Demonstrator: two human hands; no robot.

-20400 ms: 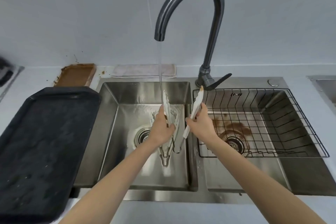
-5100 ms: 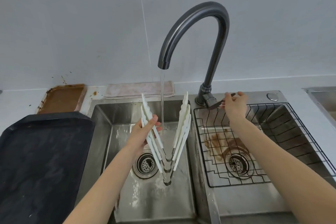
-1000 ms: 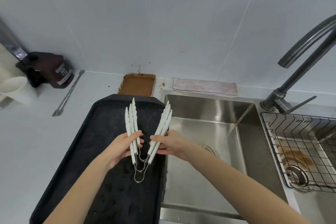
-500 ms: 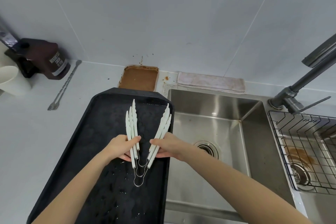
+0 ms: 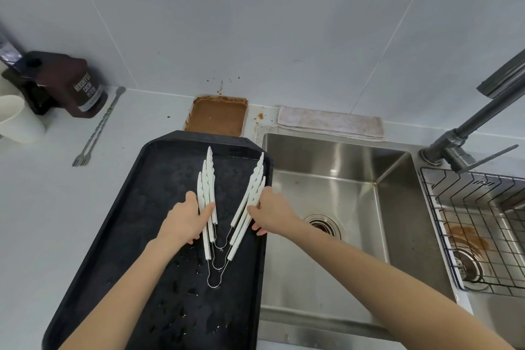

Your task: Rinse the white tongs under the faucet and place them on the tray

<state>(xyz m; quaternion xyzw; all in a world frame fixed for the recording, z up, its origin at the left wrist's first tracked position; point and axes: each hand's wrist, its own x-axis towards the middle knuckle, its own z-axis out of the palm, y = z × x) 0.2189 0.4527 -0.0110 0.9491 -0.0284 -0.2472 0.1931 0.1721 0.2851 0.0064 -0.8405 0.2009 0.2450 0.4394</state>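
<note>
Three white tongs (image 5: 208, 179) with wire loop ends lie nested in a V over the wet black tray (image 5: 136, 236). My left hand (image 5: 184, 219) holds the left arms of the tongs. On the right arms rests my right hand (image 5: 271, 212), fingers around them. The tongs sit low on the tray surface; I cannot tell whether they fully rest on it. The dark faucet (image 5: 466, 133) stands at the far right, with no water running.
A steel sink basin (image 5: 335, 179) lies right of the tray, then a wire basket (image 5: 483, 224) in the second basin. Behind the tray sit a brown dirty dish (image 5: 217, 115) and a folded cloth (image 5: 329, 122). A fork (image 5: 98, 128), syrup bottle (image 5: 76, 85) and white cup (image 5: 17, 119) are at left.
Both hands have lowered the tongs toward the tray and spread them a little wider. The view has shifted slightly left and down.
</note>
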